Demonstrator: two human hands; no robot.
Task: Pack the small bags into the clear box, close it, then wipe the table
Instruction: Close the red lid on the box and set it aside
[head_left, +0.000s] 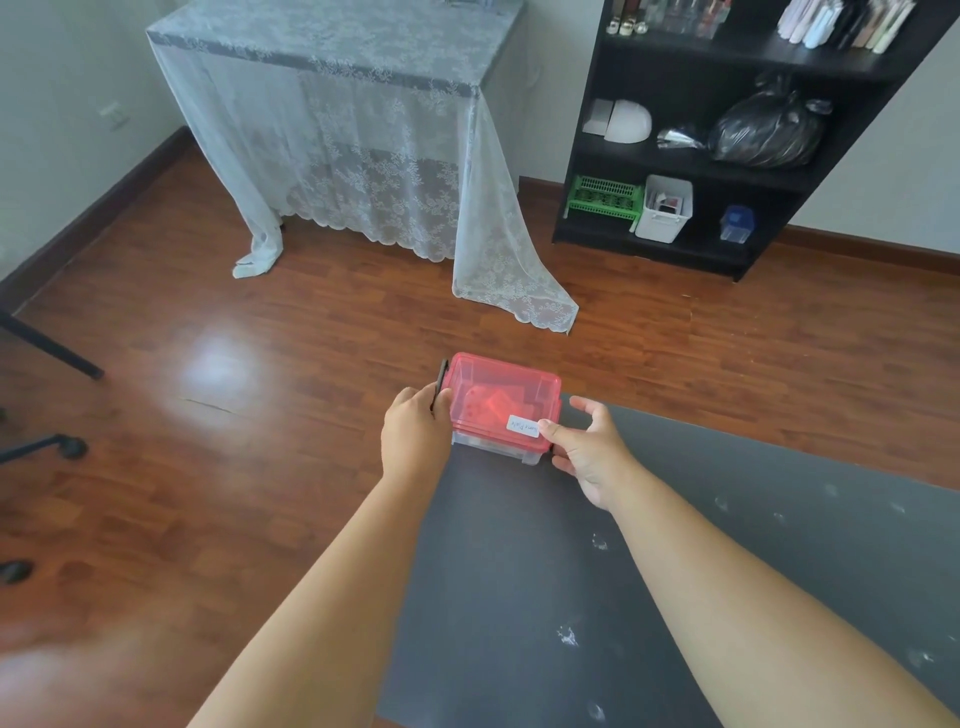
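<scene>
Closing step: box (501, 410), red lid (498, 395) on, at tabletop (649, 545) 11 o'clock corner; left hand (415, 434) grasping latch side, right hand (587, 447) pinching lid edge; wiping likely next.

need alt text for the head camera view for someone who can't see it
Two bare hands hold a small clear box with a red lid on, at the far corner of a dark grey table: left hand at its left end, right hand at its right. White smudges mark the table.
</scene>
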